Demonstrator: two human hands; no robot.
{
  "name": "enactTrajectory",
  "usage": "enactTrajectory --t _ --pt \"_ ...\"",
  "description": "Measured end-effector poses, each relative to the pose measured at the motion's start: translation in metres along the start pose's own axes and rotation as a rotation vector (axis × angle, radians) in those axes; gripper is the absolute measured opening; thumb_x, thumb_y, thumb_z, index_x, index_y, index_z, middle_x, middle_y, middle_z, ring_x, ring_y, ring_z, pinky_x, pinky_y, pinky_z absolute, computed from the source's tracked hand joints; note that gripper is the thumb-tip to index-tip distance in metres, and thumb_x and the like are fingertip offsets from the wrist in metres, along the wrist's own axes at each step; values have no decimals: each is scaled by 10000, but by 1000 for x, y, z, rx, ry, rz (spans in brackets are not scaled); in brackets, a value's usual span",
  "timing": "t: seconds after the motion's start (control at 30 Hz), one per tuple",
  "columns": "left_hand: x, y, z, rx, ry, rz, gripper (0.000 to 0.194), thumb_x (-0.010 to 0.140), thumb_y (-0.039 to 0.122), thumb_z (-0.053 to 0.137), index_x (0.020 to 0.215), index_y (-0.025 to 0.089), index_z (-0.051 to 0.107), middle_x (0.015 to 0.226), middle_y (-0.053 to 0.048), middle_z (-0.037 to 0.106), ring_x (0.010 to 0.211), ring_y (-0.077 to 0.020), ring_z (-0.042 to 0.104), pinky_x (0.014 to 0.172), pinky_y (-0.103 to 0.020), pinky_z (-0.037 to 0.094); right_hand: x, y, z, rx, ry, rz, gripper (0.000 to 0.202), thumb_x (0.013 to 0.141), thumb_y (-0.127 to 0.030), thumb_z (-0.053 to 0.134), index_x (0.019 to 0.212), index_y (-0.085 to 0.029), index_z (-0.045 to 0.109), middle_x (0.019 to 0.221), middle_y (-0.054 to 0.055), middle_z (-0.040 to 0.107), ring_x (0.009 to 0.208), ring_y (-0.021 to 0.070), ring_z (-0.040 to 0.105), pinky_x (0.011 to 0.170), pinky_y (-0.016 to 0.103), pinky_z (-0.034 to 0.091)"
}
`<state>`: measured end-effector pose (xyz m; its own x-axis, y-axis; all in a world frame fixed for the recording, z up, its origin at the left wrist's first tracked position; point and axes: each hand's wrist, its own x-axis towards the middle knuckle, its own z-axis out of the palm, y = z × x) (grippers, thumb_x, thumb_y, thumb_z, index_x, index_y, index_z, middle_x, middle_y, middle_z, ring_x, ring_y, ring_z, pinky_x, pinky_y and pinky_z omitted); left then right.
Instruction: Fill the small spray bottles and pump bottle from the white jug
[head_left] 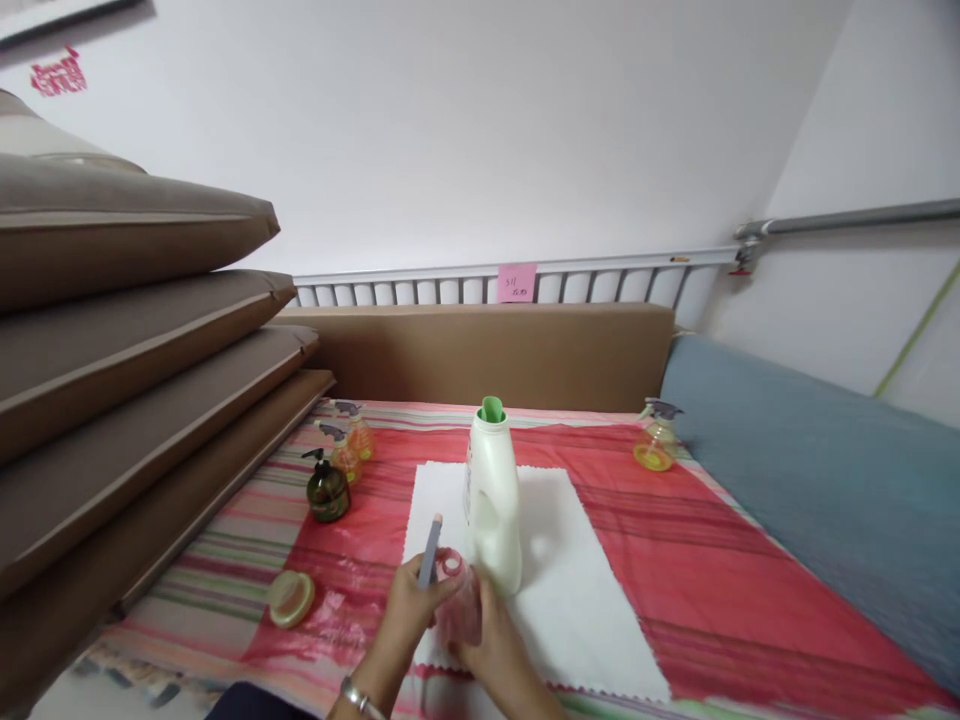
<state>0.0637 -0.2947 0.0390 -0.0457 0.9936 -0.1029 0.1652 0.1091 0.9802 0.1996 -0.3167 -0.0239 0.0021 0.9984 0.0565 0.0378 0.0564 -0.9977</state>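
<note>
My left hand [411, 606], with a silver bangle at the wrist, is closed on a grey pen-like stick [430, 550] with a pale tip. Its thumb also reaches across a small see-through pink bottle [459, 610], whose round open mouth faces up. Wrapped round the right side of that bottle is my right hand [496, 645], closed on it. Just beyond both hands a large white jug [496, 500] stands upright on a white cloth [574, 580]. The jug's open neck shows a green spout [491, 408].
To the left stand a dark green pump bottle [328, 490], two yellow spray bottles [346, 462] and a round pale-lidded tub [290, 598]. Another spray bottle [657, 440] is at the back right. Stacked brown cushions [142, 300] rise at left; a blue-grey panel [810, 470] borders the right.
</note>
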Motion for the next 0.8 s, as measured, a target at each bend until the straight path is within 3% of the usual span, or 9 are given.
enactTrajectory --t 0.07,0.13,0.23,0.3,0.47,0.6,0.7,0.8 --pt "1 -5 -3 -46 -8 25 505 552 460 743 917 122 660 554 44 537 345 -44 367 316 -186 277 -2 -10 -16 -37 21 -17 580 549 -157 696 1112 -215 572 1156 87 619 1094 301 538 969 409 380" --pt "3 -10 -5 -84 -13 36 498 552 466 749 917 139 662 566 41 549 356 -43 367 314 -178 286 -1 -26 -34 -51 121 -57 394 633 -264 688 1021 -228 632 1058 78 661 985 284 590 912 393 420" --pt "3 -11 -5 -105 -19 26 489 541 466 760 905 154 661 578 43 559 358 -40 364 306 -169 286 11 -53 -55 -15 356 -98 416 627 -370 711 1010 -234 620 1105 75 637 1025 278 568 913 369 417" --pt "2 -11 -4 -106 -15 22 502 540 481 757 912 159 656 577 46 560 354 -39 364 304 -166 286 25 -64 -59 -33 416 -79 459 591 -384 730 1005 -229 609 1124 78 630 1052 280 556 900 360 421" --pt "-1 -14 -2 -111 -18 43 528 586 520 714 962 158 640 573 45 546 366 -44 374 318 -166 293 61 -73 -42 -105 312 -22 301 547 -385 736 762 -196 643 684 33 691 703 266 629 654 337 465" --pt "-3 -18 -1 -131 -25 37 503 591 511 709 918 134 647 542 63 474 347 -32 337 325 -178 283 73 -87 -38 -147 352 -10 299 614 -458 664 709 -188 578 570 -3 623 598 213 584 577 294 430" --pt "-3 -19 -1 -148 -25 15 501 567 484 727 911 128 650 507 86 410 343 -35 331 333 -185 299 70 -104 -55 -189 359 0 334 642 -521 621 614 -212 496 489 -38 542 504 169 517 529 276 397" --pt "-4 -20 -1 -170 -10 10 491 563 444 732 939 140 649 517 90 420 349 -32 327 343 -183 296 57 -123 -87 -239 303 15 360 629 -528 640 573 -211 478 478 -43 528 463 149 484 498 265 374"
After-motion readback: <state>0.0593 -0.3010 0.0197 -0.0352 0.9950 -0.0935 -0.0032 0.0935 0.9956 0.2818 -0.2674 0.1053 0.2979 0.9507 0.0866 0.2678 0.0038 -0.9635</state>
